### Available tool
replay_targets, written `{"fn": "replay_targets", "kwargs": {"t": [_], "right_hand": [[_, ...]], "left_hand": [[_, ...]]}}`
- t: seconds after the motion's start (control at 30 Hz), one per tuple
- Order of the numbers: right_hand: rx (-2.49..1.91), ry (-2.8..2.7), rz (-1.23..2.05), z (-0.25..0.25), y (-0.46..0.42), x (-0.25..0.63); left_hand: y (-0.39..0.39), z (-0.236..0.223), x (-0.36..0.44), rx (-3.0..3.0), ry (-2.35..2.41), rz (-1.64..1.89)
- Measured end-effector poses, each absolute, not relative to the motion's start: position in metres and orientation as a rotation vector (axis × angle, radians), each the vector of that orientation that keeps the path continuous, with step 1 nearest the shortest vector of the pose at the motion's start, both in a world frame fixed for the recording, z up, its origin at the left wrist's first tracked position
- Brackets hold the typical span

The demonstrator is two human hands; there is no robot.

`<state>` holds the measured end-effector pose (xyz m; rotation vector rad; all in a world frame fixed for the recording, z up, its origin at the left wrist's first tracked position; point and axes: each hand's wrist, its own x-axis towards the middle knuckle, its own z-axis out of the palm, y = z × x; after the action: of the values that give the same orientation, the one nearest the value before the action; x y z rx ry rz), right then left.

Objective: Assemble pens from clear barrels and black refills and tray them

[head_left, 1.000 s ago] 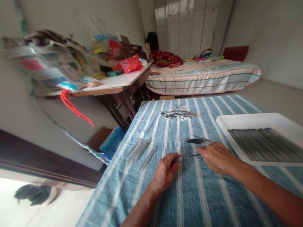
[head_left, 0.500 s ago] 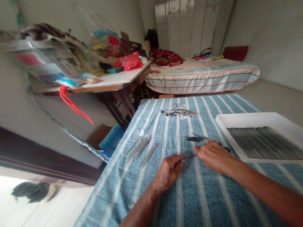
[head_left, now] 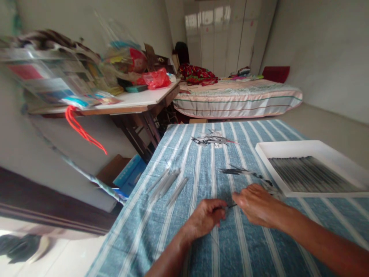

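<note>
Between my two hands a thin dark rod (head_left: 232,206), like a pen refill, shows as a short length. My left hand (head_left: 205,216) has thumb and fingers closed on its left end. Pinched around the right end are the fingers of my right hand (head_left: 255,204). Just beyond the right hand lies a loose bunch of thin dark pieces (head_left: 238,171), with small black bits trailing to the right. Several translucent grey tubes (head_left: 165,186) lie to the left of my hands. Farther off is a heap of mixed thin dark and clear pieces (head_left: 211,139).
At the right stands a white tray (head_left: 288,145) holding a row of dark slender sticks (head_left: 308,173). A striped blue cloth (head_left: 198,250) covers the table. A cluttered side table (head_left: 138,100) stands at the left, with a bed (head_left: 236,100) behind.
Both hands have moved slightly down toward me and closer together, so less of the rod shows between them. The view has shifted a little.
</note>
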<state>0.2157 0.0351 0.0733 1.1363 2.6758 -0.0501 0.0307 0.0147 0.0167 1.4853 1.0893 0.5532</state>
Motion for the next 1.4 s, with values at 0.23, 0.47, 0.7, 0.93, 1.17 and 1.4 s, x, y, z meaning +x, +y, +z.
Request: {"fn": "replay_targets", "kwargs": {"t": [0.23, 0.47, 0.7, 0.93, 1.17, 1.4], "right_hand": [[1.175, 2.633, -0.107, 0.077, 0.018, 0.213], [1.209, 2.671, -0.078, 0.06, 0.009, 0.215], [1.195, 2.665, -0.104, 0.063, 0.004, 0.215], [1.21, 2.641, -0.087, 0.065, 0.001, 0.214], [1.209, 2.628, -0.1, 0.055, 0.001, 0.214], [1.198, 2.662, -0.098, 0.05, 0.001, 0.216]], "left_hand": [[0.013, 0.01, 0.034, 1.445, 1.003, 0.529], [0.015, -0.001, 0.031, 1.438, 0.965, 0.495], [0.014, 0.003, 0.032, 1.421, 0.98, 0.478], [0.015, 0.0, 0.032, 1.416, 0.977, 0.47], [0.016, -0.002, 0.032, 1.4, 0.971, 0.463], [0.016, -0.001, 0.032, 1.403, 0.991, 0.443]]}}
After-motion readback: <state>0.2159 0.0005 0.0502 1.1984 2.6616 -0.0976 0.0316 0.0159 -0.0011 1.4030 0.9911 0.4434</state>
